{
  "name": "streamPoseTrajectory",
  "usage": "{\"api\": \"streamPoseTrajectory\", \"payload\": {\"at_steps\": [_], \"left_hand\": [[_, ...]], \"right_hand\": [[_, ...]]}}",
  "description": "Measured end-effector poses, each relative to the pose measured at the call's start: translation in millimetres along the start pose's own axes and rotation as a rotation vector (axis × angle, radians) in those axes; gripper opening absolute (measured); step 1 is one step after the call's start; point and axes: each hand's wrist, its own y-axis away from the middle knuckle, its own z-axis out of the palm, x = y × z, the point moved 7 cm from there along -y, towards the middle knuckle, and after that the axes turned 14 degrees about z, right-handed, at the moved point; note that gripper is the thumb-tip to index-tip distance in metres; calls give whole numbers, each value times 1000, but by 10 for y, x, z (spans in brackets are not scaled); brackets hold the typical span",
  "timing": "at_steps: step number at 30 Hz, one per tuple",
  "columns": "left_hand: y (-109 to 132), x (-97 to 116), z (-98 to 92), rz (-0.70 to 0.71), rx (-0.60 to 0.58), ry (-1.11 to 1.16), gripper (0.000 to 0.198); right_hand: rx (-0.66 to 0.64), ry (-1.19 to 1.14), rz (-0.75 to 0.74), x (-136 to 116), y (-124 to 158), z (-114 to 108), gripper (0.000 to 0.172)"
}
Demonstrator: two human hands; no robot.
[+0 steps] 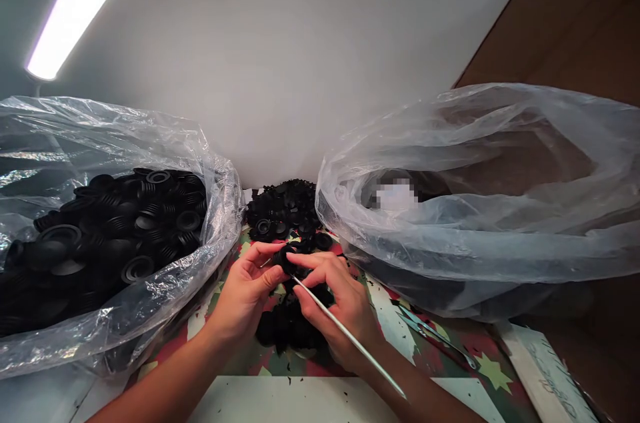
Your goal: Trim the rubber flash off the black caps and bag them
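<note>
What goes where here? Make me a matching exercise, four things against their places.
1 thin metal rod
2 scissors
3 plastic bag on the left
4 small black rubber part

A pinched between left hand and right hand
B lying on the patterned cloth
C held in the right hand
D full of black rubber caps

Pairs: 1-C, 2-B, 3-D, 4-A
</note>
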Motion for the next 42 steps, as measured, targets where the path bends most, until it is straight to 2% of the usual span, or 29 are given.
{"api": "streamPoseTrajectory", "payload": {"at_steps": [5, 7, 9, 11, 12, 14, 16, 18, 20, 22, 26, 28, 30, 36, 39, 42], "left_hand": [[-20, 23, -18, 54, -51, -62, 37], [-30, 76, -8, 109, -104, -144, 33], [-25, 98, 18, 106, -176, -220, 30], [-8, 69, 43, 19, -232, -206, 31], [2, 50, 53, -35, -243, -158, 33], [3, 38, 59, -100, -225, -29, 38], [-21, 57, 48, -105, -180, 84, 39], [-49, 76, 30, -97, -141, 160, 38], [-61, 77, 25, -110, -120, 214, 39], [-58, 73, 28, -128, -111, 240, 39], [-36, 61, 40, -144, -96, 228, 38], [-29, 54, 41, -138, -95, 191, 39], [-29, 64, 39, -97, -108, 98, 40], [-1, 236, 126, 197, -211, -329, 30], [30, 267, 147, 228, -198, -368, 27], [42, 250, 139, 200, -175, -298, 27]], "right_hand": [[10, 97, -69, -37, 2, 34, 11], [88, 149, -148, -61, 2, 3, 14], [221, 221, -224, -79, -8, -91, 18], [342, 296, -206, -47, -46, -220, 17], [366, 319, -149, -6, -78, -279, 17], [312, 312, 5, 100, -142, -337, 16], [166, 249, 139, 184, -170, -296, 17], [27, 165, 204, 199, -158, -210, 18], [-48, 82, 201, 153, -137, -147, 21], [-69, 8, 186, 110, -125, -124, 24], [-63, -109, 179, 127, -105, -119, 17], [-67, -159, 172, 155, -87, -108, 21], [-87, -179, 231, 209, -72, -73, 25], [-236, -207, 547, 318, -22, 132, 31], [-220, -317, 619, 343, -10, 155, 34], [-180, -414, 607, 350, -19, 126, 35]]}}
